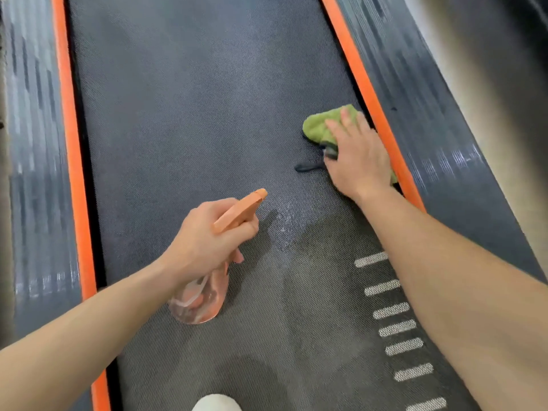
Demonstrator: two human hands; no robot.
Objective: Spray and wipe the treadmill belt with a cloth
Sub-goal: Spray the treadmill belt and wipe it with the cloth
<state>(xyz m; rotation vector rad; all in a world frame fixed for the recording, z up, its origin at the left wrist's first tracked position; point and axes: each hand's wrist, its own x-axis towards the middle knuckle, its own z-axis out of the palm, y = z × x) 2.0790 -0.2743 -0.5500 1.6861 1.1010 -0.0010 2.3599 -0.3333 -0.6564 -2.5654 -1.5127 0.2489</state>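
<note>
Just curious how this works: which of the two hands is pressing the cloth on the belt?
The right hand, flat on the green cloth beside the right orange strip. The left hand grips the spray bottle instead.

Belt: dark textured treadmill belt (192,120) runs between orange edge strips (72,161), with white dashes (391,310) printed near its right side.
Wet patch: a pale damp sheen (283,229) lies mid-belt, just ahead of the spray nozzle.
Left hand: left hand (207,238) grips a clear spray bottle (198,301) with an orange trigger head (240,212).
Right hand: right hand (355,155) lies flat, pressing a green cloth (317,126) onto the belt beside the right orange strip.
Bottom edge: a white rounded shape (216,403), unclear.
</note>
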